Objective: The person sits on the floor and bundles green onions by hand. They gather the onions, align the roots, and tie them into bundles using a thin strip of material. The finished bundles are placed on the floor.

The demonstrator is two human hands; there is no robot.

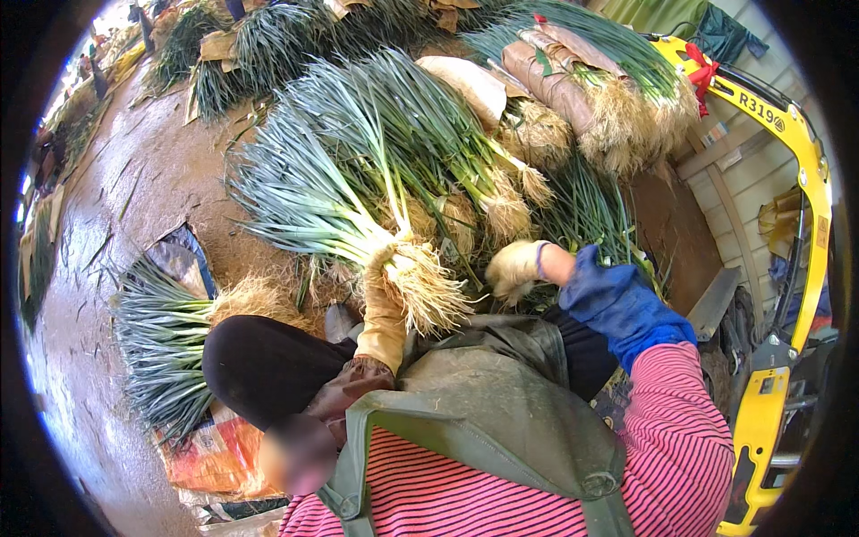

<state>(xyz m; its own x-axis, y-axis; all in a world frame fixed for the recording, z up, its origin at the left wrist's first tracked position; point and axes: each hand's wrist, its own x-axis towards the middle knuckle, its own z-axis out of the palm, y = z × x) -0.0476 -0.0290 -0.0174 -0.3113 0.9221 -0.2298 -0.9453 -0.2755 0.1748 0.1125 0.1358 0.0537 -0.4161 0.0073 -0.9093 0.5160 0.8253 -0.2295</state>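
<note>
My left hand (380, 275), in a pale glove, is closed around a bunch of green onions (362, 235) just above its roots. The long leaves fan towards the upper left and the roots point to the lower right. My right hand (513, 272), gloved and slightly blurred, is right of the roots, over loose green stalks; whether its fingers hold anything cannot be told. More green onions (470, 161) lie in a heap beyond both hands, roots towards me. Another bunch of green onions (168, 335) lies at the left beside my knee.
Paper-wrapped green onion bundles (557, 87) are piled at the upper right. A yellow metal machine arm (815, 248) curves down the right side. The wet floor (114, 221) at the left has scattered leaves. A printed orange sack (215, 456) lies at the lower left.
</note>
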